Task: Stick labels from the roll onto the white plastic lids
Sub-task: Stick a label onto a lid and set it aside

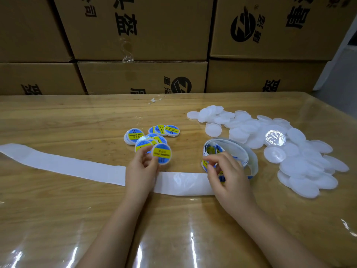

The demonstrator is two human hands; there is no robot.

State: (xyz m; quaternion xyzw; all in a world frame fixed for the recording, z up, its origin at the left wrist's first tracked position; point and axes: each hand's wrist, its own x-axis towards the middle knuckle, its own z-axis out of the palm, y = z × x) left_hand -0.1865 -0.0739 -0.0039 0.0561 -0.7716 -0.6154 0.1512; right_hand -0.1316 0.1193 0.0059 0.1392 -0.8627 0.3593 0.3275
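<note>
Wooden desk [58,219] under clear film, far edge against stacked cartons [139,74]. Left hand [142,171] pinches a labelled lid [161,153] beside the labelled cluster [152,134] at centre. Right hand [228,176] pinches the label roll [229,149], just beside white lids [301,163] heaped toward the right edge; backing strip [67,165] trails leftward.

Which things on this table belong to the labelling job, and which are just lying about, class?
Job: label roll, pinched by right hand; labelled lid in left hand; finished lids; blank white lids; spent backing strip.
Lying about: cardboard boxes; torn scrap near the table's back edge.
</note>
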